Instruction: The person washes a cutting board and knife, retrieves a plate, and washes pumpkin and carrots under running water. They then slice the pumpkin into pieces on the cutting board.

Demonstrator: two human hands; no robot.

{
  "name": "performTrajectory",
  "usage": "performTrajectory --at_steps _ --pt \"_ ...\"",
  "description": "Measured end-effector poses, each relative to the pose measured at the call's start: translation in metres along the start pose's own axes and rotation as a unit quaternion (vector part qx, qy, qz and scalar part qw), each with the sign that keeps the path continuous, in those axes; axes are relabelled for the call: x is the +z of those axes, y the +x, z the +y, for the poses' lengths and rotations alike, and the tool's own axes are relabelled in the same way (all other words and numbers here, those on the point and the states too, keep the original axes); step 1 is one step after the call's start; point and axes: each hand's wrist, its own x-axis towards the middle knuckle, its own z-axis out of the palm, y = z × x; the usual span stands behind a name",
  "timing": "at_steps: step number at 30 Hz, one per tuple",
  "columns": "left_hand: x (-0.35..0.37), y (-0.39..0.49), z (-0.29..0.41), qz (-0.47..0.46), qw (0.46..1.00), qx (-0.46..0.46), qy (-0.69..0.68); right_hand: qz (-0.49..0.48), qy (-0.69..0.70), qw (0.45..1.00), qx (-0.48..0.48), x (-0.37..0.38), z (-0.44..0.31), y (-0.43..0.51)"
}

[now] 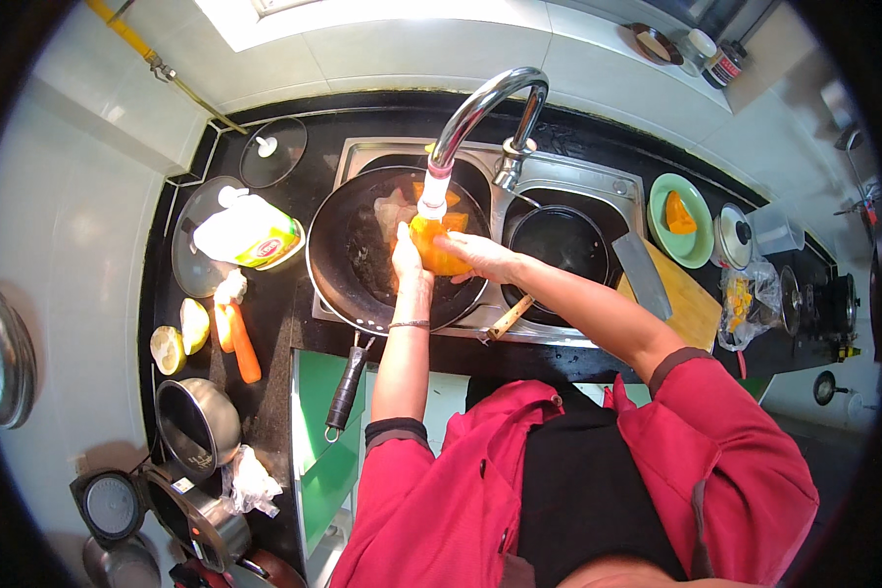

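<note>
My left hand (407, 262) and my right hand (485, 257) hold an orange piece of pumpkin (439, 250) between them. It is directly below the outlet of a curved chrome faucet (459, 121), where glare hides whether water is flowing. Beneath my hands a large black wok (334, 272) rests over the left sink basin, its black-wrapped handle (347, 389) pointing toward me. More orange pieces (456, 222) and a pale, translucent piece (394, 209) lie inside it, partly hidden by my hands and the faucet.
In the right basin stands a dark pan (558, 239) with a wooden handle (511, 316). A cleaver (641, 275) lies on a cutting board (680, 294), near a green bowl (659, 242) holding pumpkin. On the left are a detergent bottle (250, 231), carrots (244, 345), cut yellow fruit (167, 350) and a metal pot (217, 422).
</note>
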Motion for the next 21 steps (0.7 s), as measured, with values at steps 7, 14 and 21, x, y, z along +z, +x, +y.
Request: performTrajectory --at_steps 7,14,21 --pt "-0.009 -0.021 0.003 -0.13 0.988 -0.072 -0.036 0.099 -0.163 0.981 -0.032 -0.023 -0.003 0.002" --pt "0.01 -0.024 0.012 -0.084 0.988 0.102 0.08 0.374 -0.721 0.545 -0.21 -0.107 -0.012 -0.016" --pt "-0.003 -0.042 0.004 -0.1 0.988 0.043 0.108 0.289 -0.768 0.547 -0.168 -0.133 -0.047 -0.033"
